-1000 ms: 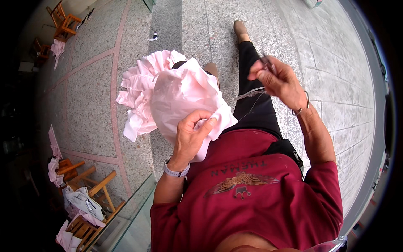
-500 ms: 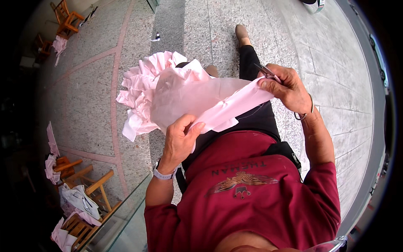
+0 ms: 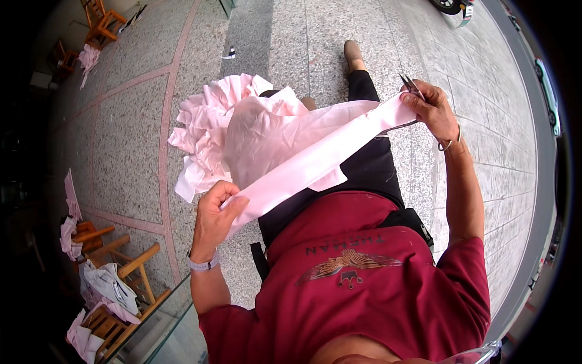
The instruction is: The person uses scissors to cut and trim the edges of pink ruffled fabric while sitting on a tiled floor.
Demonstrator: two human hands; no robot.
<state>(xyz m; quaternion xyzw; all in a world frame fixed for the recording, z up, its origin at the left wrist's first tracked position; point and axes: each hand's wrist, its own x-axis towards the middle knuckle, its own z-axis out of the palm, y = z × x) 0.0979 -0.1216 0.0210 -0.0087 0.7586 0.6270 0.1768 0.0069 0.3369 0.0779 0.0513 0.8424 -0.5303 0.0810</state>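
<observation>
A long folded band of pale pink fabric (image 3: 315, 153) is stretched diagonally across my lap between my hands. My left hand (image 3: 215, 212) grips its lower left part, thumb on top. My right hand (image 3: 430, 106) is closed on small metal scissors (image 3: 411, 83), blades pointing up and away, and pinches the band's upper right end. Behind the band, more of the fabric lies in a crumpled, ruffled heap (image 3: 215, 115) over my leg in black trousers (image 3: 370, 170), partly hiding it.
At lower left, a glass panel (image 3: 154, 333) borders wooden chairs (image 3: 130, 261) draped with pink and white cloth (image 3: 112, 285). More chairs (image 3: 103, 27) with pink pieces stand at upper left on the speckled floor (image 3: 130, 127). Vehicles (image 3: 545, 97) show along the right rim.
My hands have moved apart, left hand down-left, right hand to the right, drawing the band out straight. Half a second ago it was shorter; a second ago my right hand was off the fabric.
</observation>
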